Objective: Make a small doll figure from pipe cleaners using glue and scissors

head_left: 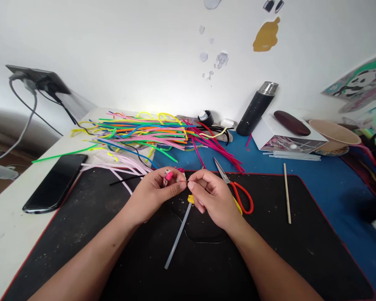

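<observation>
My left hand (155,190) is closed in a pinch on a thin black pipe cleaner (125,179) that trails out to the left, with a small pink and white piece (168,175) held at its fingertips. My right hand (211,196) is closed too, pinching the same wire's end where the two hands meet. Both hover over a black mat (81,217). A translucent glue stick (178,236) with a small yellow piece (191,199) at its top lies under the hands.
Red-handled scissors (238,190) lie just right of my right hand. A pile of coloured pipe cleaners (150,131) fills the back. A phone (55,182) lies left, a wooden stick (287,192) right. A black flask (257,108), white box (285,136) and bowl (334,133) stand behind.
</observation>
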The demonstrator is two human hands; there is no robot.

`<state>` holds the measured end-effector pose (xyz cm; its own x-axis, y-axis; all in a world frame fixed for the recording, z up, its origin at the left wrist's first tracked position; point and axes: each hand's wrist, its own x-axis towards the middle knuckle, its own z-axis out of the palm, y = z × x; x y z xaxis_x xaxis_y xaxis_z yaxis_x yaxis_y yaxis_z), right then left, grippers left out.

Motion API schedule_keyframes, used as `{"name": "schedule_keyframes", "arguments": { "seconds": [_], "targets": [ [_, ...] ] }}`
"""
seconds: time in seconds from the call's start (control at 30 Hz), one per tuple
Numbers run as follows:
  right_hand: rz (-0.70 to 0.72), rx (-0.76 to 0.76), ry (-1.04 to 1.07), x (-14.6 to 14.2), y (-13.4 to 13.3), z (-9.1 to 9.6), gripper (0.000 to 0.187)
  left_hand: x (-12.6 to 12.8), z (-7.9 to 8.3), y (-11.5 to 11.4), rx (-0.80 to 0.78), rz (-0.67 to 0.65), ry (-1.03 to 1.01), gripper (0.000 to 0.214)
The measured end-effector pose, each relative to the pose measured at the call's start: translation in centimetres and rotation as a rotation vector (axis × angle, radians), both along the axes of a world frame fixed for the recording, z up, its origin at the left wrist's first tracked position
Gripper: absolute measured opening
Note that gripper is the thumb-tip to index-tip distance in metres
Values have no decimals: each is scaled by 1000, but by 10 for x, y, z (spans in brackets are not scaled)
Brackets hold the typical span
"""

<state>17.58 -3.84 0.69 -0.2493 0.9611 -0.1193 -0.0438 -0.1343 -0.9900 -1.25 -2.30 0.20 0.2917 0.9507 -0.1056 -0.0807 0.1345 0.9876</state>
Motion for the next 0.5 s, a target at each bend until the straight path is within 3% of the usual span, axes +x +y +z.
{"name": "schedule_keyframes", "arguments": {
  "seconds": [0.5],
  "targets": [
    [-19, 78, -108, -1, -3, -4, 19, 0, 2, -1, 90, 37, 128, 27]
  ]
}}
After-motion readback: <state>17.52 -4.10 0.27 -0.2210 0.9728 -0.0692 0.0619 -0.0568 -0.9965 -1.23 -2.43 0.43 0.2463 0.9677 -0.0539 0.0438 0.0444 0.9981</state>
